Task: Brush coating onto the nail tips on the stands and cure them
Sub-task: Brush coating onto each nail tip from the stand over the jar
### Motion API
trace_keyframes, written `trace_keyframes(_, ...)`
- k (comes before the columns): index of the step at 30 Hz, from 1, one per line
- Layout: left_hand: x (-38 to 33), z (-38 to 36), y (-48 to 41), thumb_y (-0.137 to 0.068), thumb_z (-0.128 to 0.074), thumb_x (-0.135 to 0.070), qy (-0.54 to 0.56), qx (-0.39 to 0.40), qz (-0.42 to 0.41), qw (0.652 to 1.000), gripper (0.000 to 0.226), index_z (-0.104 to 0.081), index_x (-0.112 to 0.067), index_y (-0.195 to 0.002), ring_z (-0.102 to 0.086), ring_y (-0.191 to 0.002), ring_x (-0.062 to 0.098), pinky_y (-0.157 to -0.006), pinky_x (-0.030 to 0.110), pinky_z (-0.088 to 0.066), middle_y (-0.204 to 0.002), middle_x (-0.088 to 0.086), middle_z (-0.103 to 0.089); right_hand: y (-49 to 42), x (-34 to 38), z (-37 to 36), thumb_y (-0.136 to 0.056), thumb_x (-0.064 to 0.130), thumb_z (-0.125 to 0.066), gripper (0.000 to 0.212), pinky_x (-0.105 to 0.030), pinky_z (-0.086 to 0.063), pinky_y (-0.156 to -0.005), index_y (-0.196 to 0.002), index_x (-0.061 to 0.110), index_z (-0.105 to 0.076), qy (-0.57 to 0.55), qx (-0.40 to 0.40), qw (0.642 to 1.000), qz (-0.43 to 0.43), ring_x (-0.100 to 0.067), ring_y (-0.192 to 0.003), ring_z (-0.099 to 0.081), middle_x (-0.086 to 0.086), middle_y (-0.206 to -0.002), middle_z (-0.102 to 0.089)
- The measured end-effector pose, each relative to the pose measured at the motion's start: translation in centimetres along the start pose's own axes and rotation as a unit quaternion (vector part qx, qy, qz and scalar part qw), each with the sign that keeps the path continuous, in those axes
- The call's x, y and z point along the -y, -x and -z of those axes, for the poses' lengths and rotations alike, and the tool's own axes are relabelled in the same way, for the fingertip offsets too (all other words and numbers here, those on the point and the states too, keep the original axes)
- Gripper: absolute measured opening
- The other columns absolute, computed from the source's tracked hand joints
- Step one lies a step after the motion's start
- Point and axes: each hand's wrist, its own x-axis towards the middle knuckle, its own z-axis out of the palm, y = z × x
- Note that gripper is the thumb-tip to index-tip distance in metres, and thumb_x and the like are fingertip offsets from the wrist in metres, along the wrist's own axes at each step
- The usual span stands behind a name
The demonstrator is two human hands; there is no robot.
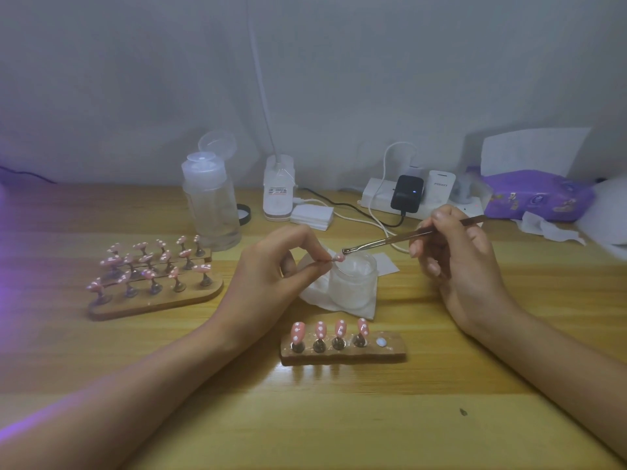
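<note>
My left hand [271, 266] pinches a small stand with a pink nail tip [338, 256] over a frosted glass jar [353, 279]. My right hand [451, 252] grips a thin metal-handled brush [390, 239], and its tip touches the held nail tip. In front of me a short wooden holder [342, 352] carries several pink dotted nail tips on stands, with one socket free at its right end. At the left, a larger wooden holder [152, 300] bears several more pink nail tips.
A clear pump bottle [210, 201] stands behind the left holder. A white lamp base [278, 188], cotton pads [312, 216], a power strip with chargers [407, 195] and a purple tissue pack [536, 195] line the back. A paper towel [339, 300] lies under the jar.
</note>
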Motion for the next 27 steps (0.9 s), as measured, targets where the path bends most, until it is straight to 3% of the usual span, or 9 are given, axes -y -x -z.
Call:
trace_keyframes(17,-0.21,-0.02,0.04,-0.086,-0.075,-0.016,0.005,-0.002,-0.001,1.0,0.014,-0.066,-0.024,-0.081,-0.043,-0.056,0.021,-0.062,0.014,-0.04,-0.091,-0.013,-0.066,-0.02,-0.04,-0.05,-0.102,0.019,-0.045,0.031,-0.016,-0.032,-0.039,-0.074,0.017,-0.055,-0.006,0.02,1.0,0.017,-0.01,-0.041,-0.038,-0.005,-0.057,-0.062)
trace_keyframes(27,-0.06,-0.07,0.0,-0.086,-0.075,-0.015,0.001,-0.006,-0.01,1.0,0.014,-0.066,-0.024,-0.081,-0.043,-0.055,0.023,-0.059,0.026,-0.042,-0.085,-0.011,-0.065,-0.06,-0.15,-0.08,-0.102,0.022,-0.047,0.031,-0.015,-0.032,-0.039,-0.073,0.018,-0.057,0.009,0.013,1.0,-0.01,-0.01,-0.04,-0.038,-0.006,-0.059,-0.063)
